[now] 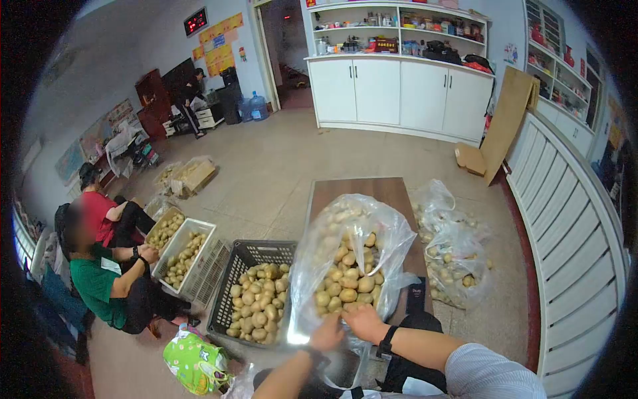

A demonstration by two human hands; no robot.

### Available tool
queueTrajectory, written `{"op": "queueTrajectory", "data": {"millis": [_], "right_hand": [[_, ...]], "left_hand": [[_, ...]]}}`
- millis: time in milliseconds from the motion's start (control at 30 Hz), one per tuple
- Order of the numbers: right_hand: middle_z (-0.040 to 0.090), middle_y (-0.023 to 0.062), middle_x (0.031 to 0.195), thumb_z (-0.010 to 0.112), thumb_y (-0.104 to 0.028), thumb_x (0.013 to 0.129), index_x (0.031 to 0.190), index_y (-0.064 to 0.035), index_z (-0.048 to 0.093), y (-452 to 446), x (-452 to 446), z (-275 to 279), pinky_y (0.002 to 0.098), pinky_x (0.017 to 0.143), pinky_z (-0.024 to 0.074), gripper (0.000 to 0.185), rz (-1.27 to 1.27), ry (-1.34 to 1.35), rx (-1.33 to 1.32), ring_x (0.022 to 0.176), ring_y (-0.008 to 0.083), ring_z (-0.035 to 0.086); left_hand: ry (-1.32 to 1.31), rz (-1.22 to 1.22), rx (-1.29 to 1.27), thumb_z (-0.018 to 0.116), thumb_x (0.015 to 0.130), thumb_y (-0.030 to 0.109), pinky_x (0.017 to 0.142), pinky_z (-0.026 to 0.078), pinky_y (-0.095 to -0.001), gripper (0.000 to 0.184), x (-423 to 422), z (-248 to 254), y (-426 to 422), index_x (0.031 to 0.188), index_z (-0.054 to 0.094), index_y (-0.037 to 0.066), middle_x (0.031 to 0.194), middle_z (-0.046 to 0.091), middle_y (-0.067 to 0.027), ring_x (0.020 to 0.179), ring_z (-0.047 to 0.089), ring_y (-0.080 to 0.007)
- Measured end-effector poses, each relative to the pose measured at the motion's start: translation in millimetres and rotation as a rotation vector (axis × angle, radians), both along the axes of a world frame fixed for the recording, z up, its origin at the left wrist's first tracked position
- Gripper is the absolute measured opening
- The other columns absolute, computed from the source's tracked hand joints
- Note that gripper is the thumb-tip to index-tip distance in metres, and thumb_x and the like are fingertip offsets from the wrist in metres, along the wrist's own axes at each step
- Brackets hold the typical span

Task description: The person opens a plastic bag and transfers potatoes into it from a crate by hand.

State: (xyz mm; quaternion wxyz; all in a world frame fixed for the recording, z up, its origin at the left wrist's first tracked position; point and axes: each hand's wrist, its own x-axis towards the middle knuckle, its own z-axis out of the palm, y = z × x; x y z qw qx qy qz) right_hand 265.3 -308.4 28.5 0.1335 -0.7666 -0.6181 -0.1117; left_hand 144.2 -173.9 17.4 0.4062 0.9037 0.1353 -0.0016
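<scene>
A large clear plastic bag of potatoes (pixel 348 282) lies on the brown low table, its mouth toward me. My right hand (pixel 364 323) is at the near edge of the potatoes, fingers curled together; what they hold, if anything, is hidden. Close beside it, my left hand (pixel 327 334) is smeared by motion at the bag's near left edge, its fingers unclear. The bag's clear plastic (pixel 392 229) spreads over the far and right sides. Left of the bag stands a black crate (pixel 219 312) partly filled with loose potatoes (pixel 259 302).
Clear bags of potatoes (pixel 458 259) sit on the floor at right, near a white railing (pixel 565 233). At left, two seated people are beside a white crate (pixel 206 229) of potatoes. A green patterned bag (pixel 193 362) lies at front left. White cabinets (pixel 379 93) line the back.
</scene>
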Motion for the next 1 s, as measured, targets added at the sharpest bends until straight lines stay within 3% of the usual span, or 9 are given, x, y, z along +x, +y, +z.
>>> {"op": "queueTrajectory", "data": {"millis": [300, 467, 600, 700, 733, 767, 833, 867, 1000], "right_hand": [[0.059, 0.0126, 0.096, 0.059, -0.018, 0.077, 0.097, -0.0096, 0.059, -0.6, -6.4, 10.2, 0.0475, 0.074, 0.0504, 0.021, -0.085, 0.244, -0.223, 0.083, 0.0327, 0.064], [0.059, 0.0158, 0.103, 0.055, -0.014, 0.079, 0.099, -0.0075, 0.059, 2.9, -3.2, 4.4, 0.0466, 0.078, 0.0512, 0.021, -0.09, 0.531, -0.211, 0.094, 0.0376, 0.062], [0.06, 0.017, 0.1, 0.055, -0.015, 0.079, 0.093, -0.0052, 0.06, 10.6, 9.2, -23.8, 0.0463, 0.077, 0.0508, 0.018, 0.021, 0.477, -0.19, 0.092, 0.038, 0.061], [0.061, 0.0178, 0.085, 0.055, -0.016, 0.078, 0.076, -0.0024, 0.061, 15.8, 13.7, -27.7, 0.0479, 0.073, 0.0494, 0.015, 0.107, 0.296, -0.141, 0.083, 0.0381, 0.06], [0.063, 0.0188, 0.09, 0.055, -0.016, 0.079, 0.085, -0.0029, 0.062, 16.6, 8.6, -9.8, 0.0468, 0.074, 0.0498, 0.016, 0.021, 0.343, -0.292, 0.085, 0.0376, 0.061], [0.064, 0.0216, 0.083, 0.055, -0.012, 0.076, 0.083, 0.0022, 0.065, 14.1, 0.9, 11.5, 0.0475, 0.071, 0.0508, 0.019, -0.045, 0.467, -0.188, 0.081, 0.0377, 0.063], [0.064, 0.0205, 0.096, 0.06, -0.02, 0.079, 0.092, 0.0007, 0.064, 16.2, 5.0, 10.3, 0.0463, 0.08, 0.0495, 0.025, 0.038, 0.405, -0.17, 0.094, 0.0377, 0.061], [0.064, 0.0195, 0.098, 0.065, -0.028, 0.078, 0.102, -0.0024, 0.061, 16.0, 6.5, 1.2, 0.0464, 0.082, 0.0489, 0.035, -0.024, 0.532, -0.159, 0.096, 0.0384, 0.06], [0.059, 0.0206, 0.108, 0.074, -0.023, 0.073, 0.115, -0.0056, 0.058, 14.3, -2.7, 19.5, 0.0447, 0.087, 0.0469, 0.049, -0.112, 0.671, -0.169, 0.103, 0.0393, 0.057]], "left_hand": [[0.106, -0.069, 0.076, 0.059, 0.082, 0.021, 0.086, 0.046, -0.0469, 0.039, 8.4, -2.0, -0.6, 0.114, 0.051, 0.001, 0.107, 0.059, -0.0249, 0.102, 0.056, -0.0407], [0.136, -0.071, 0.068, 0.058, 0.083, 0.024, 0.084, 0.048, -0.0482, 0.038, 4.0, 11.4, -11.2, 0.114, 0.053, 0.001, 0.107, 0.061, -0.0251, 0.099, 0.059, -0.0407], [0.196, -0.087, 0.085, 0.056, 0.085, 0.025, 0.083, 0.049, -0.0478, 0.036, 2.8, -2.7, -8.3, 0.113, 0.055, 0.003, 0.103, 0.064, -0.0235, 0.096, 0.061, -0.0408], [0.158, -0.045, 0.062, 0.053, 0.085, 0.023, 0.083, 0.048, -0.0478, 0.03, 1.7, -16.7, -9.4, 0.107, 0.059, 0.002, 0.103, 0.064, -0.0229, 0.096, 0.062, -0.0395], [0.165, -0.053, 0.059, 0.053, 0.084, 0.022, 0.083, 0.048, -0.048, 0.031, 2.8, -36.4, -6.1, 0.107, 0.059, 0.002, 0.102, 0.065, -0.0231, 0.096, 0.062, -0.0396], [0.003, -0.049, 0.027, 0.053, 0.082, 0.019, 0.083, 0.048, -0.0484, 0.03, 4.1, -75.5, -2.0, 0.105, 0.059, 0.002, 0.1, 0.064, -0.0241, 0.096, 0.061, -0.0408], [0.078, 0.037, 0.001, 0.051, 0.078, 0.015, 0.082, 0.047, -0.0483, 0.028, -3.2, -10.5, -13.5, 0.1, 0.06, 0.0, 0.099, 0.063, -0.0259, 0.095, 0.06, -0.0428], [0.072, 0.025, 0.028, 0.052, 0.077, 0.013, 0.081, 0.047, -0.0487, 0.027, -1.0, -32.7, -9.0, 0.099, 0.06, 0.0, 0.097, 0.063, -0.0254, 0.094, 0.06, -0.0425], [-0.034, 0.092, -0.107, 0.053, 0.077, 0.012, 0.079, 0.047, -0.0483, 0.023, -0.7, -39.9, -7.7, 0.096, 0.057, 0.0, 0.093, 0.063, -0.0245, 0.092, 0.06, -0.0418]]}}
